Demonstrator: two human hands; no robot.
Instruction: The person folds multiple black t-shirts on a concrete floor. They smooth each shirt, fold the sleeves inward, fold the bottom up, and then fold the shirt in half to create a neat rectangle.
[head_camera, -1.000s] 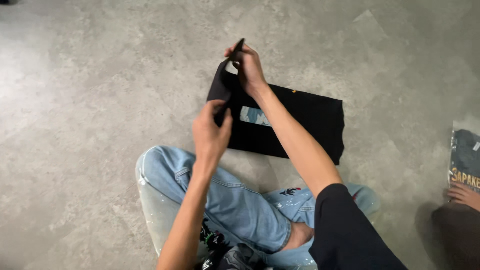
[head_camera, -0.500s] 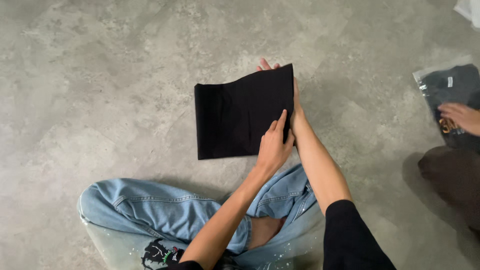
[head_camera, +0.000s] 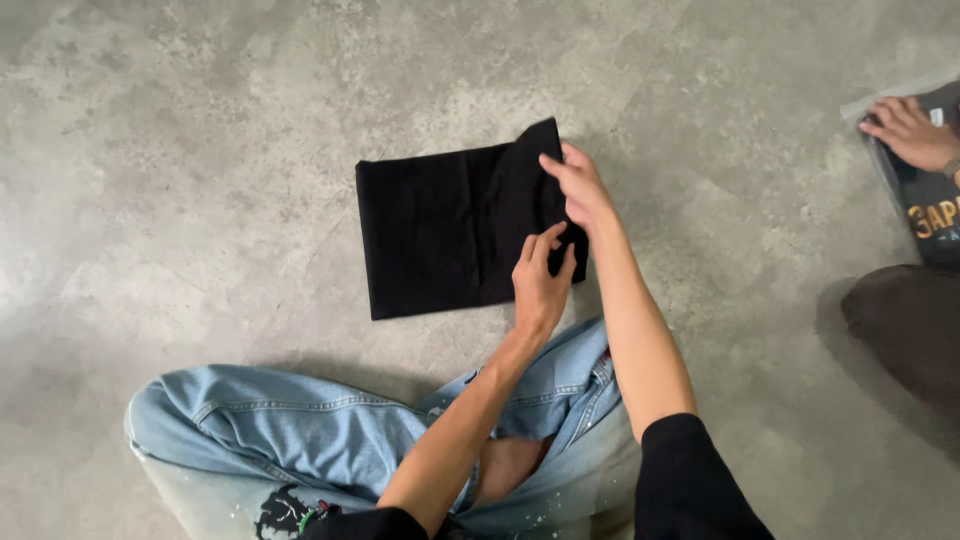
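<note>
- A grey concrete floor (head_camera: 180, 150) takes up the whole view and serves as the work area; the person is seated on it with legs crossed.
- Light blue jeans (head_camera: 300, 430) are seen at the bottom, the knee pushed out to the left, so that the space ahead of the legs is left free for the cloth.
- A folded black garment (head_camera: 440, 235) is laid flat on the floor just beyond the legs, within easy reach of both arms. Its left edge is straight and neat; its right edge is raised slightly where it is being handled.
- The left hand (head_camera: 540, 285) is pressed down on the lower right part of the garment, fingers loosely spread and thumb apart, nothing being gripped; the fold appears to be pinned flat by it.
- The right hand (head_camera: 580, 190) is set at the upper right edge of the garment, fingers curled over the edge and partly closed on the fabric, apparently so that the edge can be tucked or straightened against the pinned part.
- Another person's hand (head_camera: 905, 130) is laid on a clear plastic bag (head_camera: 925, 205) holding a dark printed garment at the far right, well apart from the black garment; a dark trouser leg (head_camera: 905, 325) lies below it.
</note>
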